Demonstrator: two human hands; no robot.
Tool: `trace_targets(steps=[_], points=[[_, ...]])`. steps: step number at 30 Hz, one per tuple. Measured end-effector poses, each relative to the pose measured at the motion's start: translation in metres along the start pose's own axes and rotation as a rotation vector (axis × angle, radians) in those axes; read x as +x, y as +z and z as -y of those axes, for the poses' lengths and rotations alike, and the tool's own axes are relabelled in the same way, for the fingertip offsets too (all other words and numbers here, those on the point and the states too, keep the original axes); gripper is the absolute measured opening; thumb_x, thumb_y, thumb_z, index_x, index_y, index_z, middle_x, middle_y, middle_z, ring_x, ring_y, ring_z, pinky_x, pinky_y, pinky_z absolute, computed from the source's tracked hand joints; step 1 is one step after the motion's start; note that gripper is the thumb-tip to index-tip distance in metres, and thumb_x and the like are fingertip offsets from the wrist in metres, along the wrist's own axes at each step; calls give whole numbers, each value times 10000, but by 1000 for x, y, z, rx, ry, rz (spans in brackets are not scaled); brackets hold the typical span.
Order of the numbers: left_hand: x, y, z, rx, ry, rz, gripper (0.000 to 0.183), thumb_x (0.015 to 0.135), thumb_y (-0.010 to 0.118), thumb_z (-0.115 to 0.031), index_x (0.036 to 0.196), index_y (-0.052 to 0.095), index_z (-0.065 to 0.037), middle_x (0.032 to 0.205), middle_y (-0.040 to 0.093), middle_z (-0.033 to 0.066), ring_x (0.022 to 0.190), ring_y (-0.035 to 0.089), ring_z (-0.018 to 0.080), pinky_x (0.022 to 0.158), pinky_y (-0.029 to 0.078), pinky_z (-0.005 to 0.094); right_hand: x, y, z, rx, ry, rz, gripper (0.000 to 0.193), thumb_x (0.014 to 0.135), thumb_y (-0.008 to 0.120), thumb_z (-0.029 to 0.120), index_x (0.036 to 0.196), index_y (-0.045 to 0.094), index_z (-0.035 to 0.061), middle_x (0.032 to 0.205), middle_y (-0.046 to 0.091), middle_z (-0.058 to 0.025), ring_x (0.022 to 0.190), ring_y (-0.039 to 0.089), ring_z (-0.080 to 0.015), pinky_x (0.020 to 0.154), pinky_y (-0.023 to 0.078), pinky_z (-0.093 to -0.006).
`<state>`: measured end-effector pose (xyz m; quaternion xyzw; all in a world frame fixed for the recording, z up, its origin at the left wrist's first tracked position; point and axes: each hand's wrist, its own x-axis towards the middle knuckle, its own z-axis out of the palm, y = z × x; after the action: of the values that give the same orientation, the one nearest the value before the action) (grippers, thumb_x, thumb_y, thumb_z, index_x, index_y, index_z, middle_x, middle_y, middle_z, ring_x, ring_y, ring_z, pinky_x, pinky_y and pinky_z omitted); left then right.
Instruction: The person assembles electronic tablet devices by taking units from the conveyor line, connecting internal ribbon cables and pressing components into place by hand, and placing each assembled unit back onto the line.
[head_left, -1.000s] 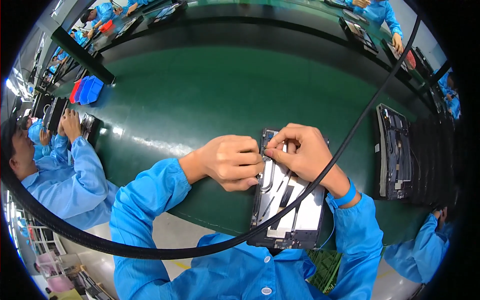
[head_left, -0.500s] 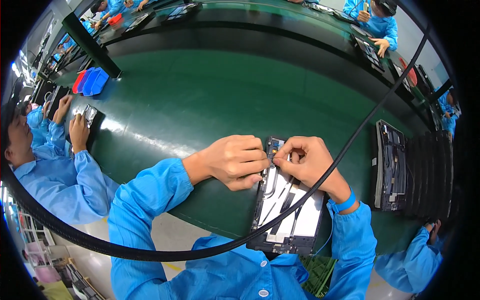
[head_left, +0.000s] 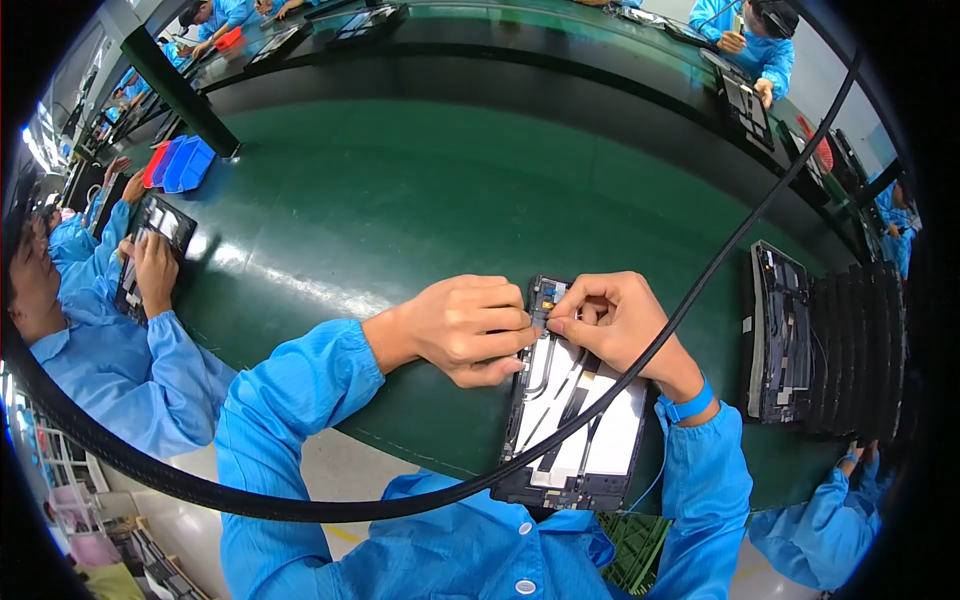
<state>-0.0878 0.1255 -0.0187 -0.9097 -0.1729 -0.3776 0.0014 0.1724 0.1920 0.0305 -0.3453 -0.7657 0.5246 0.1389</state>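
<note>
An opened tablet (head_left: 615, 435) lies on the green bench in front of me, its long side running away from me. Black frame, white inner panels and dark ribbon cables show. My left hand (head_left: 465, 330) is closed, knuckles up, with its fingertips at the upper left edge of the tablet. From the right, my right hand (head_left: 618, 318) pinches thumb and forefinger together over the small circuit board (head_left: 546, 296) at the tablet's far end. What either hand's fingertips hold is too small or hidden to make out. A blue strap (head_left: 690, 402) circles my right wrist.
Several similar tablets stand in a black rack (head_left: 845, 345) at the right. A thick black cable (head_left: 330, 510) loops across the view, passing over the tablet. Blue bins (head_left: 188, 163) stand far left. A co-worker (head_left: 110, 350) handles another tablet (head_left: 165, 225) on my left; a raised shelf (head_left: 420, 65) crosses behind.
My hands stay at the tablet's far end, shifting only slightly. The co-worker at the left has turned and drawn the other tablet closer.
</note>
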Motion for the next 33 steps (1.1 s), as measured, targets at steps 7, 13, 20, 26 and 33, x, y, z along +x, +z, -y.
trace_targets(steps=[7,13,20,26,33], points=[[4,-1,0,-28,-51,-2,287,899,770,-220,1046,805,25,946,740,118,818,697,298,668,581,404,2,0,0,-18,-8,-9,65,925,829,11,881,786,-12,682,695,8,585,560,-15,542,385,-244],[7,3,0,-40,-78,3,266,876,806,-219,1020,796,5,935,734,108,831,699,298,683,578,409,5,1,-7,-17,-48,-28,132,892,840,92,967,806,-11,616,642,6,536,535,-27,524,365,-257],[11,-2,-17,138,-142,29,292,864,755,-285,1025,819,-50,930,736,92,822,680,288,691,548,443,-14,-8,3,47,-160,-204,442,976,815,67,1376,638,-3,751,542,24,663,520,-34,584,412,-246],[40,19,-127,-296,-62,271,529,984,792,-465,1422,751,-172,1270,725,113,1109,698,297,998,590,484,-115,-47,11,-594,-235,-674,436,860,843,86,1282,736,60,1008,667,-120,961,655,-310,853,547,-427],[55,40,-75,30,-41,267,510,861,767,-138,1371,776,-136,1237,717,145,1089,707,339,931,607,455,-239,-89,-32,-1142,112,-690,562,777,946,244,1265,706,99,1252,648,-129,1187,585,-363,998,485,-481]])
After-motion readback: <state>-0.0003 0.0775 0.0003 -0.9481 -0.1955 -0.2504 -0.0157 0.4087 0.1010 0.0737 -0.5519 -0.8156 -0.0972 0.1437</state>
